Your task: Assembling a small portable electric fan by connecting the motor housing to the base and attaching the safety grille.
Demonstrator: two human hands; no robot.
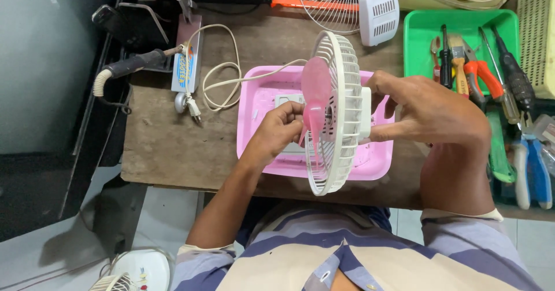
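centrally, a small white plastic fan grille (341, 117) with its translucent pink blade (315, 97) stands on edge above a shallow pink plastic tray (263, 103) on the worn wooden table (167, 146). the left hand (280, 130) pinches the blade hub with closed fingertips; the right hand (428, 109) grips the white motor housing (365, 113) behind the grille, thumb below, fingers above. a green tool tray (425, 28) lies to the right.

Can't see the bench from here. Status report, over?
Left hand on pink fan blade. Right hand grips motor housing behind white grille. Nothing blocking.
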